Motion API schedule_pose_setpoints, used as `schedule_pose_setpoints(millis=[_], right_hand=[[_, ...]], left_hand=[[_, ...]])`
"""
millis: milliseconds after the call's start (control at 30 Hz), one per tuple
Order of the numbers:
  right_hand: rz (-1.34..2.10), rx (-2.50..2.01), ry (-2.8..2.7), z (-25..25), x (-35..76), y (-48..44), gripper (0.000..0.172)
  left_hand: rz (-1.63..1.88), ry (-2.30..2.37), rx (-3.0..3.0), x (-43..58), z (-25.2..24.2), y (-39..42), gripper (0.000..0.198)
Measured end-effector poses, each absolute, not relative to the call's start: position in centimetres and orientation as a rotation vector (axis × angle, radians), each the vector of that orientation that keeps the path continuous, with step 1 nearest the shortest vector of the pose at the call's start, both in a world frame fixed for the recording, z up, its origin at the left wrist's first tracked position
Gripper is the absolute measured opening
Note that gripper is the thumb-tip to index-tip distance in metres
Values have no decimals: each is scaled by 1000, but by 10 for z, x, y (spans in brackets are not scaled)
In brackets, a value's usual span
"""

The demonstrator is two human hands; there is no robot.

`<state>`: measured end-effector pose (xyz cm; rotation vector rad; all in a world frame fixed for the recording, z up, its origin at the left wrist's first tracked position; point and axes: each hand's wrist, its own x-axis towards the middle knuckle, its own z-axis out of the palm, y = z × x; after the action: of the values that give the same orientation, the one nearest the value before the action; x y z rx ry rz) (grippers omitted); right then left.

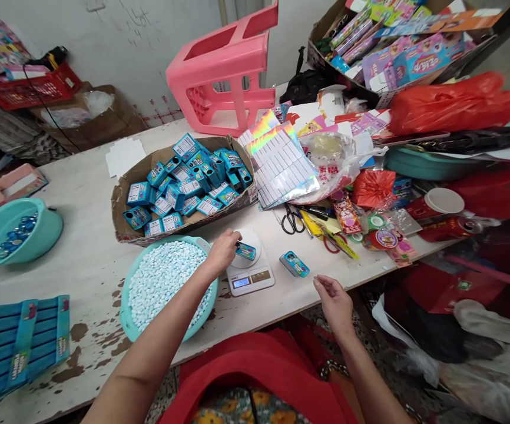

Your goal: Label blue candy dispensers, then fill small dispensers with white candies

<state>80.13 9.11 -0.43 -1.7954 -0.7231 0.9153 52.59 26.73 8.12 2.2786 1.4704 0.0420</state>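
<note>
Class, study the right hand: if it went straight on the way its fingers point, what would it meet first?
Most likely the blue box on the table, just ahead of the right hand; height is unclear in one view, so it might pass above.

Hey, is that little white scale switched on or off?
On: the scale has its display lit blue with dark digits showing, though too blurred to read surely.

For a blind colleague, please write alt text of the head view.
A person's left hand is at a small blue box on a digital scale; the right hand is near another. Around: a teal bowl of pale pieces, a carton of blue boxes.
</note>
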Motion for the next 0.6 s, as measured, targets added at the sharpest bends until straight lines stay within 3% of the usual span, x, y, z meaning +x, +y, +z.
schedule_pose_setpoints(millis=[267, 500, 600], right_hand=[[906, -1798, -724, -7, 805, 87, 39], [936, -1801, -740, -8, 804, 89, 39], [956, -1801, -767, -9, 801, 94, 39]], left_hand=[[354, 1728, 2122, 473, 93, 256, 23], [-322, 2107, 1858, 379, 80, 207, 38], [-376, 2107, 1828, 371, 70, 197, 35]])
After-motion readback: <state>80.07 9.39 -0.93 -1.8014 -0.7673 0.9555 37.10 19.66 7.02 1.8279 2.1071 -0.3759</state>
